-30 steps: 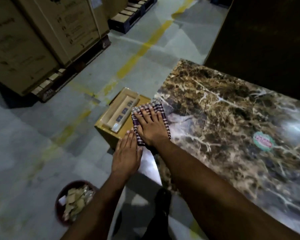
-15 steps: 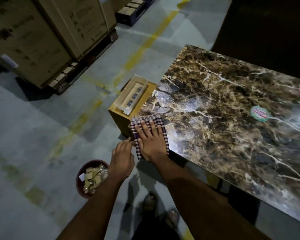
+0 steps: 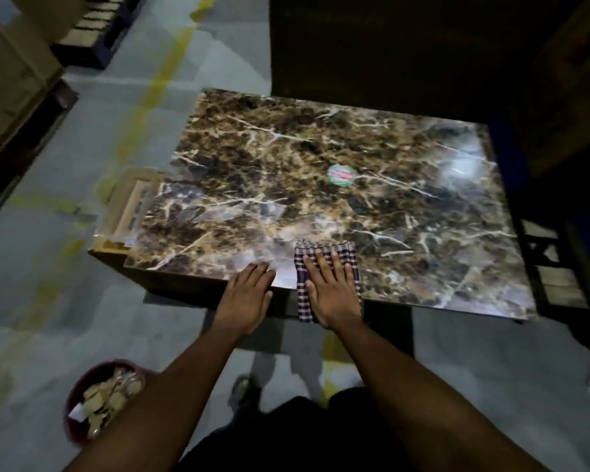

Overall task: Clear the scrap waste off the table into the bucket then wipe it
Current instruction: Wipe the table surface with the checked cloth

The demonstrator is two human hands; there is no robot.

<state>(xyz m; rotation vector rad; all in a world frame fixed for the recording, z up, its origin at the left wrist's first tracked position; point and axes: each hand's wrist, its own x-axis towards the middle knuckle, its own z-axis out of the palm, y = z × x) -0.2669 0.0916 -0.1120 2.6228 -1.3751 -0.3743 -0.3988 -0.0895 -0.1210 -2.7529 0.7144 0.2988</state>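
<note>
Rightward goes the purple-and-white checked cloth (image 3: 327, 267) along the near edge of the brown marble-patterned counter (image 3: 321, 158), away from the left corner where it lay half a second ago. The right hand (image 3: 332, 289) presses flat on it, fingers spread wide, palm down, the cloth's near end hanging over the counter's lip. The left hand (image 3: 247, 298) lies just beside, open and flat, fingertips on the counter's edge, gripping nothing. Between the two hands a pale glossy strip of counter shows. Out in the middle sits a round green-and-pink sticker (image 3: 342, 175), well apart from the cloth. The counter carries no scrap that can be seen. At the left corner, a yellow-brown cardboard box (image 3: 123, 212) pokes out from under the counter. Down on the grey floor, near the left forearm, stands the dark red round bucket (image 3: 79, 400), holding pale scrap pieces (image 3: 111, 400). Stacked cartons (image 3: 11, 73) line the far left.
</note>
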